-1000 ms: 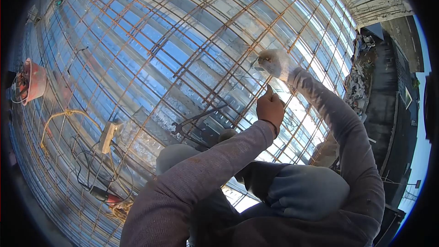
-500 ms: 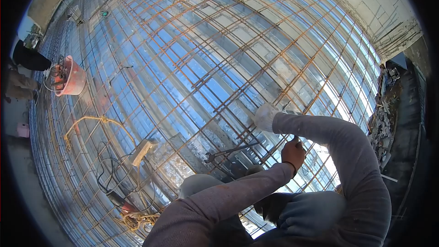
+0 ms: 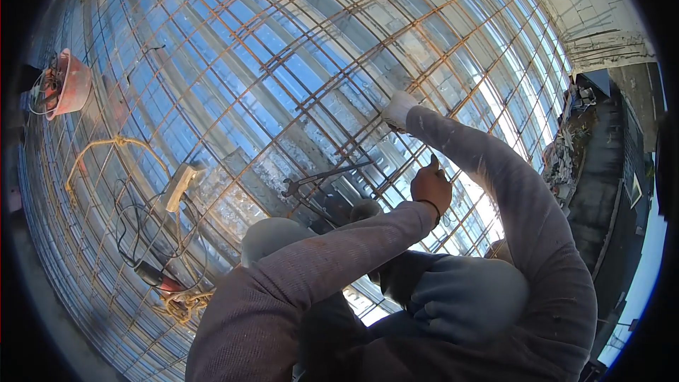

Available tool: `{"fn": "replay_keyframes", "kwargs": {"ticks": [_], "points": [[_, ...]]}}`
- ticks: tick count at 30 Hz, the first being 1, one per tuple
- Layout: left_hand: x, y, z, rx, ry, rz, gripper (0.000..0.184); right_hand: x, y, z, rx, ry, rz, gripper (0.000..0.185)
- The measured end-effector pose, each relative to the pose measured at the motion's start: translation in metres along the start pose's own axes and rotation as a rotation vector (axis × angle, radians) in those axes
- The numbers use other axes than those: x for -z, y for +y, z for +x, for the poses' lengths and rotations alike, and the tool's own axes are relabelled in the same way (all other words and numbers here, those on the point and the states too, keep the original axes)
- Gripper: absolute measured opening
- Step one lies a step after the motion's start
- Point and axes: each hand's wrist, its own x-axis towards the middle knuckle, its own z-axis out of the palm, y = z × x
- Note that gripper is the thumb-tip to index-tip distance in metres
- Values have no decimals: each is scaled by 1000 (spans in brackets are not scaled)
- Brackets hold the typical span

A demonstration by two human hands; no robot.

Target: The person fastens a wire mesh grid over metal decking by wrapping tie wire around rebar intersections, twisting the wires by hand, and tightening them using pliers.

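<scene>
My left hand (image 3: 431,189) is bare, curled closed with a digit pointing up, just above the rusty rebar mesh (image 3: 315,95). Whatever it may hold is hidden. My right hand (image 3: 400,109), in a pale glove, is lowered onto the mesh farther out, near a crossing of bars; its fingers are hidden, so I cannot tell its grip. A long-handled steel tool (image 3: 327,176) with a forked head lies on the mesh left of my hands. My bent knees (image 3: 279,235) are below my forearms.
Corrugated metal decking (image 3: 247,88) lies under the mesh. To the left are a wooden block (image 3: 182,185), a yellowish rope (image 3: 117,141), a red and black corded tool (image 3: 161,277) and a pink bucket (image 3: 73,86). A block wall (image 3: 580,7) and rubble (image 3: 562,159) border the right.
My view has shifted, so the mesh, bucket and tools sit farther left and higher. The gloved right hand has reached slightly farther from the left hand, which stays closed.
</scene>
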Motion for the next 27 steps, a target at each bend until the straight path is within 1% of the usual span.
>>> {"fn": "replay_keyframes", "kwargs": {"ticks": [2, 3, 5, 6, 8, 9, 10, 12, 13, 15, 16, 18, 19, 20, 21, 22, 24, 25, 26, 27], "points": [[0, -3, 0, 25, 2, -10, 50, 40, 0, -15, -953, -160, 1497, 10], [3, -1, -1, 21, 1, 0, 50, 32, 9, -20, -957, -173, 1483, 10], [7, 1, -3, 6, -1, 38, 49, 10, 30, -28, 133, 73, 422, 17], [8, 2, -4, 8, 5, 28, 49, 15, 24, -30, 141, 68, 417, 17], [9, 6, -5, 30, 30, 39, 48, 47, -1, -48, -382, 359, 531, 28], [8, 6, -5, 30, 32, 31, 48, 68, -6, -59, -215, 353, 415, 26], [7, 6, -4, 55, 19, 7, 48, 64, -3, -58, -213, 351, 410, 26], [6, 6, -5, 82, 5, -17, 47, 64, 0, -54, 132, 500, 163, 20], [7, 6, -7, 78, 10, -5, 47, 67, 2, -52, 134, 500, 164, 20], [9, 7, -10, 78, 16, 10, 47, 71, 7, -46, 291, 317, 12, 18], [11, 9, -10, 76, 14, 18, 46, 70, 8, -44, 291, 319, 18, 18], [12, 7, -13, 86, 17, 23, 46, 63, 6, -40, 277, 234, -36, 14], [11, 4, -13, 55, 58, 32, 46, 57, 6, -40, 285, 235, -32, 14], [11, 2, -12, 21, 100, 42, 46, 53, 8, -41, 290, 286, -57, 14], [20, 7, -15, 73, 30, 14, 48, 49, 8, -39, 296, 340, -82, 14], [22, 4, -15, 77, 40, 16, 48, 68, -2, -37, 304, 347, -79, 14], [25, -3, -17, 85, -34, 33, 48, 108, -25, -32, 121, -19, -163, 17], [27, -5, -24, 69, -22, 34, 48, 116, -40, -33, 245, 298, -150, 22], [23, -13, -29, 71, -14, 35, 48, 132, -65, -33, 267, 361, -81, 25], [15, -24, -33, 10, 29, 68, 44, 146, -97, -34, 287, 421, -14, 29]]}}
